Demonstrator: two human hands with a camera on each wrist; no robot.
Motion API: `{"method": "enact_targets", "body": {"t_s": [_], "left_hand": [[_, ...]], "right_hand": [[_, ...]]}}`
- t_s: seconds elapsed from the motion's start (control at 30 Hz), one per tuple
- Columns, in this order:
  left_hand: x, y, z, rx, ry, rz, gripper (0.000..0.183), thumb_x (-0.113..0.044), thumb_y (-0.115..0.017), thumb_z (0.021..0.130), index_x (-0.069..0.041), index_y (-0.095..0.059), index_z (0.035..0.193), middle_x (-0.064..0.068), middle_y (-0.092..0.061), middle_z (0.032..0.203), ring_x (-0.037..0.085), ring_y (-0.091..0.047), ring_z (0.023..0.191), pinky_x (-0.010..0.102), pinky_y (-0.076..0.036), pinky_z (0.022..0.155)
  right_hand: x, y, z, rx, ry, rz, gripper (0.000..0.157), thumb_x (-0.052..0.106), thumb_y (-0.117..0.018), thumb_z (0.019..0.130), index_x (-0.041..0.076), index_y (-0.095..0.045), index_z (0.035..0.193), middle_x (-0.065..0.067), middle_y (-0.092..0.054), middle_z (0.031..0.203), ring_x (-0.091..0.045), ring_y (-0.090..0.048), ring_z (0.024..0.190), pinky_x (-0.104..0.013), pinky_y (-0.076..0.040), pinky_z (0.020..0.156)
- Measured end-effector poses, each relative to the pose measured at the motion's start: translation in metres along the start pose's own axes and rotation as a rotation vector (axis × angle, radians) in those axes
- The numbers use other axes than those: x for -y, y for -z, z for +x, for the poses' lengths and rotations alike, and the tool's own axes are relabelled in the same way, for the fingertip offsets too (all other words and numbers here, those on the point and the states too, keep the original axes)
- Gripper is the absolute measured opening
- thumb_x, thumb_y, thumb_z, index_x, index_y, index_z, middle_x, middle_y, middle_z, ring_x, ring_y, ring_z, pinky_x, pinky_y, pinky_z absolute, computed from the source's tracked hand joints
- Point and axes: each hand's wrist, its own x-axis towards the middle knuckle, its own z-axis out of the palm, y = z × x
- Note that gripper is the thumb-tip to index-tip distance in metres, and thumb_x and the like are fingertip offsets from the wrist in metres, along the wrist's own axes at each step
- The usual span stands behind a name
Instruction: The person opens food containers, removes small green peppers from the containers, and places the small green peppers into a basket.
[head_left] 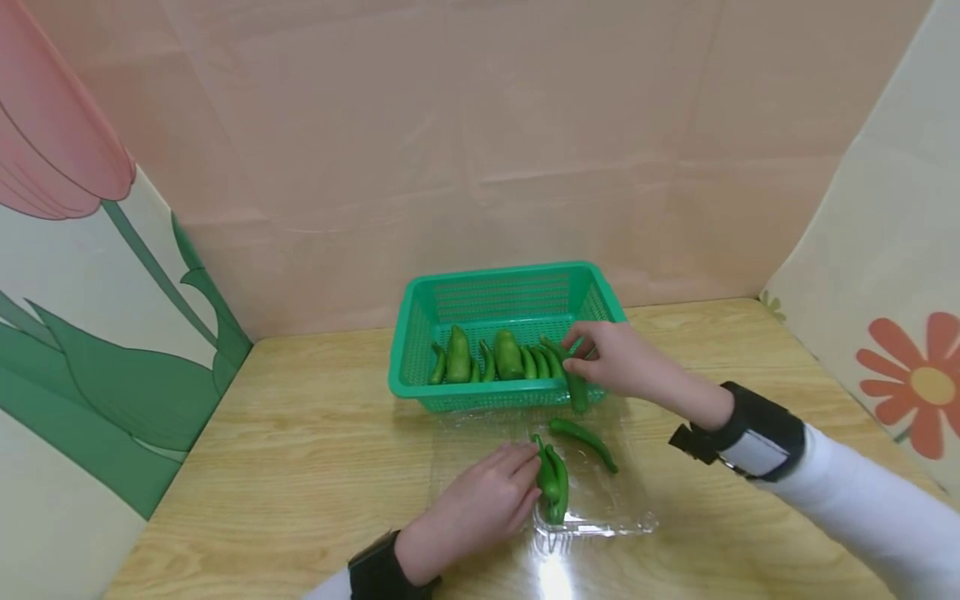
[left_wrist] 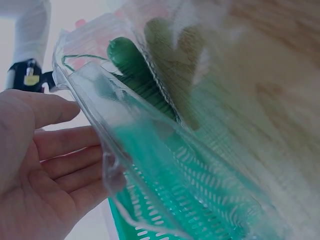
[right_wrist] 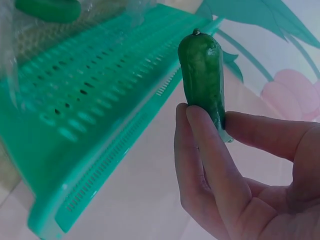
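My right hand [head_left: 622, 357] pinches a green chili pepper [right_wrist: 202, 70] between thumb and fingertips. The pepper hangs over the front right rim of the green plastic basket [head_left: 408, 354]. Inside lie several slim green chilies and two wider green peppers [head_left: 458, 354], in a row. My left hand [head_left: 480, 498] lies at the clear plastic container [head_left: 607, 492] in front of the basket. In the left wrist view its fairly straight fingers [left_wrist: 70, 142] reach the container's edge. Two chilies [head_left: 558, 483] lie beside its fingertips, and a curved chili [head_left: 583, 442] lies farther right in the container.
A light wooden table [head_left: 315, 433] carries everything. Behind the basket rises a pinkish backdrop [head_left: 525, 167]. Side panels stand left and right, printed with a tulip [head_left: 60, 133] and a red flower [head_left: 930, 383].
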Motion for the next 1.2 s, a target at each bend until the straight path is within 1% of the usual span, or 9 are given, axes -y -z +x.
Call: {"method": "enact_targets", "body": {"t_s": [0.13,0.33,0.5,0.77,0.8,0.9,1.0,1.13,1.2], "left_hand": [[0.000,0.000,0.000,0.010,0.006,-0.006,0.036,-0.029,-0.054,0.095,-0.003,-0.062,0.119,0.012,-0.061,0.126,0.022,-0.058,0.119,0.034,-0.047,0.104],[0.000,-0.001,0.000,0.015,0.013,-0.011,0.036,-0.029,-0.053,0.095,-0.003,-0.062,0.119,0.012,-0.061,0.127,0.022,-0.058,0.119,0.034,-0.047,0.104],[0.000,-0.001,-0.001,0.013,0.011,-0.003,0.037,-0.029,-0.053,0.095,-0.003,-0.062,0.119,0.012,-0.061,0.127,0.021,-0.058,0.119,0.034,-0.047,0.104],[0.000,-0.001,-0.001,0.013,0.007,0.000,0.036,-0.030,-0.053,0.095,-0.004,-0.062,0.119,0.011,-0.061,0.127,0.021,-0.057,0.120,0.033,-0.046,0.105],[0.000,-0.001,-0.001,0.014,0.007,0.001,0.036,-0.029,-0.053,0.095,-0.004,-0.062,0.119,0.011,-0.061,0.127,0.021,-0.057,0.120,0.033,-0.046,0.105],[-0.001,-0.001,-0.001,0.020,0.008,0.000,0.036,-0.030,-0.052,0.096,-0.004,-0.062,0.119,0.011,-0.061,0.127,0.021,-0.057,0.120,0.033,-0.046,0.105],[-0.001,-0.001,-0.001,0.030,0.009,-0.001,0.037,-0.030,-0.052,0.096,-0.004,-0.062,0.120,0.012,-0.060,0.128,0.022,-0.057,0.121,0.033,-0.045,0.105],[-0.001,-0.002,0.000,0.029,0.006,0.005,0.037,-0.030,-0.053,0.095,-0.004,-0.062,0.119,0.012,-0.061,0.127,0.022,-0.057,0.120,0.033,-0.046,0.105],[-0.001,-0.002,0.001,0.025,0.003,0.011,0.037,-0.030,-0.054,0.095,-0.003,-0.062,0.119,0.012,-0.061,0.126,0.022,-0.058,0.119,0.033,-0.046,0.104]], "right_hand": [[0.002,0.005,0.009,0.009,-0.015,-0.006,0.024,0.012,-0.064,0.089,-0.002,-0.062,0.108,-0.016,-0.070,0.088,-0.014,-0.066,0.064,-0.030,-0.058,0.057],[0.003,0.011,0.027,0.013,-0.054,-0.009,0.025,0.013,-0.064,0.089,-0.002,-0.061,0.109,-0.016,-0.071,0.089,-0.016,-0.067,0.064,-0.031,-0.058,0.058],[0.003,0.015,0.044,0.023,-0.084,-0.002,0.027,0.012,-0.063,0.090,-0.004,-0.061,0.111,-0.018,-0.071,0.092,-0.014,-0.067,0.063,-0.034,-0.060,0.065],[-0.003,0.019,0.071,0.047,-0.172,0.000,0.032,0.016,-0.061,0.092,-0.004,-0.059,0.117,-0.023,-0.068,0.104,-0.021,-0.070,0.072,-0.029,-0.060,0.062],[-0.004,0.020,0.074,0.047,-0.179,-0.005,0.032,0.016,-0.061,0.092,-0.004,-0.060,0.117,-0.023,-0.068,0.104,-0.023,-0.070,0.074,-0.029,-0.060,0.062],[-0.008,0.019,0.083,0.046,-0.188,-0.015,0.032,0.017,-0.062,0.091,-0.003,-0.062,0.115,-0.021,-0.070,0.101,-0.020,-0.070,0.070,-0.030,-0.060,0.063],[-0.013,0.017,0.091,0.046,-0.196,-0.039,0.031,0.018,-0.064,0.090,-0.003,-0.064,0.113,-0.016,-0.072,0.089,-0.016,-0.070,0.065,-0.031,-0.060,0.064],[-0.018,0.015,0.101,0.059,-0.211,-0.090,0.032,0.021,-0.065,0.089,-0.001,-0.066,0.111,-0.010,-0.073,0.080,-0.015,-0.070,0.066,-0.037,-0.060,0.074],[-0.021,0.014,0.106,0.074,-0.224,-0.099,0.034,0.022,-0.065,0.088,-0.002,-0.065,0.113,-0.011,-0.074,0.085,-0.015,-0.071,0.068,-0.040,-0.059,0.080]]}}
